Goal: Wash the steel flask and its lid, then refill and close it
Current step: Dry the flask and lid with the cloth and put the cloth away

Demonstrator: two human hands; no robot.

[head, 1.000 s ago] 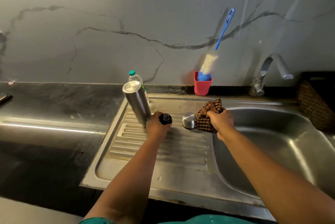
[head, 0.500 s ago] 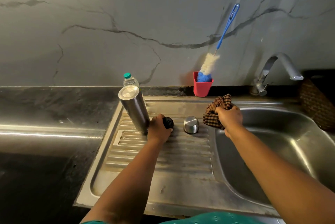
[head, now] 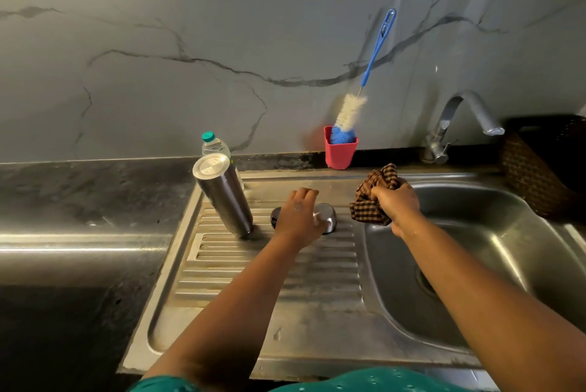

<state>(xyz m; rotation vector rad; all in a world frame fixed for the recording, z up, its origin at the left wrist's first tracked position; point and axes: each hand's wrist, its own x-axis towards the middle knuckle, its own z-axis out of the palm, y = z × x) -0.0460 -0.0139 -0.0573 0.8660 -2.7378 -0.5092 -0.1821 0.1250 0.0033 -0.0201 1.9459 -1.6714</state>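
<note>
The steel flask (head: 223, 195) stands upside down, slightly tilted, on the ribbed draining board (head: 269, 268). Right of it lies a black inner stopper (head: 274, 217), half hidden by my left hand (head: 299, 215). That hand hovers with relaxed fingers between the stopper and the steel lid cap (head: 328, 216), its thumb side touching the cap. My right hand (head: 394, 203) grips a bunched brown checked cloth (head: 372, 198) over the left rim of the sink basin (head: 494, 233).
A clear plastic water bottle (head: 213, 145) stands behind the flask. A red cup (head: 340, 152) holds a blue-handled bottle brush (head: 367, 74) against the wall. The tap (head: 459, 122) and a wicker basket (head: 536, 176) are at the right; dark counter (head: 79, 201) lies left.
My left hand has let go of the black stopper and moved right to the steel cap. My right hand with the cloth has moved right, away from the cap.
</note>
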